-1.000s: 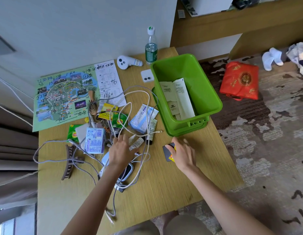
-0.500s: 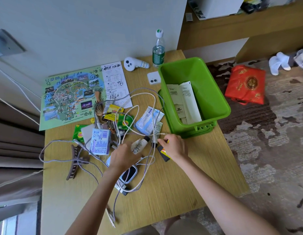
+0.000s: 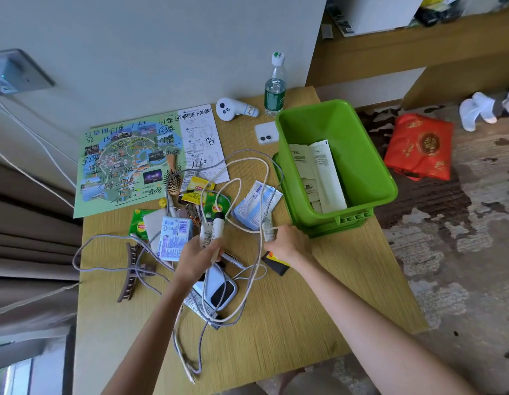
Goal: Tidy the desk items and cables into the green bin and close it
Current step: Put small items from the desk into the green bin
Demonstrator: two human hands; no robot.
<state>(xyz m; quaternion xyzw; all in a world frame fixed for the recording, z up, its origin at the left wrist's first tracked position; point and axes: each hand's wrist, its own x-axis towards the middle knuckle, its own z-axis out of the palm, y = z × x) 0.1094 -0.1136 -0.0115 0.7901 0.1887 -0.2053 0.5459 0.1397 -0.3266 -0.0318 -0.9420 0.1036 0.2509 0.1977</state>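
At the near edge of the desk [image 3: 290,317] the plug ends of 2 cables hang together, a white cable [image 3: 259,238] and a grey braided cable [image 3: 110,236]. Both run up into a loose tangle across the middle of the desk. A white power bank [image 3: 219,289] lies in that tangle, just nearer than the left hand [image 3: 196,259].

The left hand is closed around the lower part of a white tube [image 3: 212,228] with a black cap, holding it tilted above the clutter. The right hand [image 3: 287,245], just beside the bin's near wall, pinches the near end of a slim pale tube [image 3: 267,225]. Under the right wrist lies a dark card [image 3: 277,266] with a yellow patch.

Toward the left edge sit a brown hair claw [image 3: 130,277] and a blue-and-white carton [image 3: 173,238]. Beyond the hands lie tea sachets [image 3: 217,206], a pale blue packet [image 3: 256,203] and a hairbrush [image 3: 173,178].

The green bin [image 3: 361,155] stands open at the right edge in the far half, with 2 paper leaflets [image 3: 321,172] inside. A white phone [image 3: 266,134] lies touching its left wall. By the far edge are a park map [image 3: 127,163], a receipt [image 3: 202,138], a white controller [image 3: 233,109] and a water bottle [image 3: 274,86].
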